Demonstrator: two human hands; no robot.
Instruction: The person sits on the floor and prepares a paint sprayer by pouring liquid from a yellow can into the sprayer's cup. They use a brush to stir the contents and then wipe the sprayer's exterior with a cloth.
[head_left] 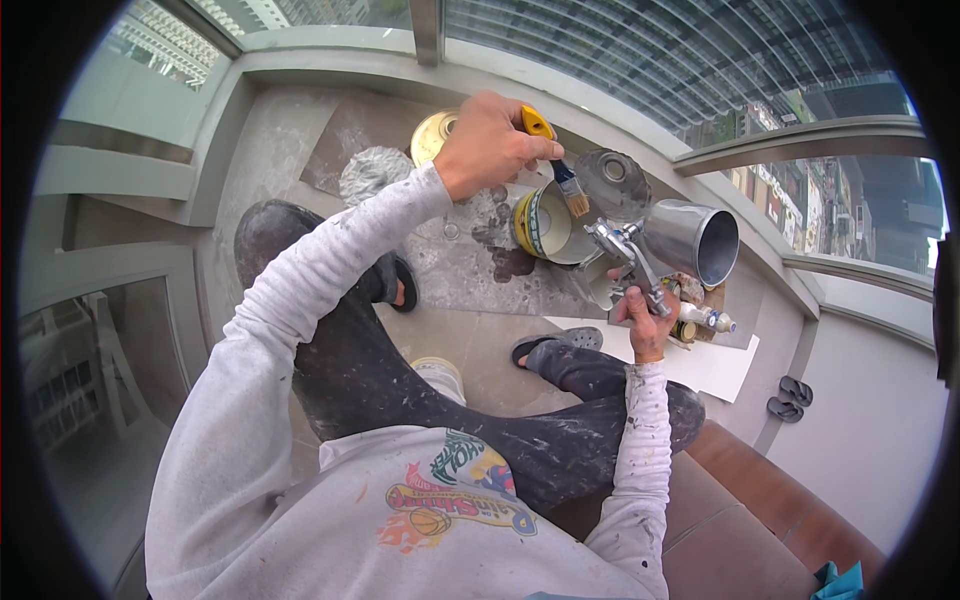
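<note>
My left hand (498, 148) is closed on a paintbrush (569, 186) with a yellow handle and a dark ferrule. The brush points down and to the right, its tan bristles close to the front of a metal spray gun (622, 248); whether they touch it I cannot tell. My right hand (646, 318) is wrapped round the gun's grip. Attached to the gun is a silver cup (690, 240), tilted with its mouth facing right. Beneath the bristles stands an open paint can (527, 224) with a yellow band and a pale inside.
A round grey lid (612, 180) lies behind the can. Further left are a cream lid (432, 138) and a crumpled grey cloth (376, 174). Small bottles (708, 318) and white card (715, 368) lie right; a white bucket (440, 378) stands between my legs. Windows (660, 60) border the far side.
</note>
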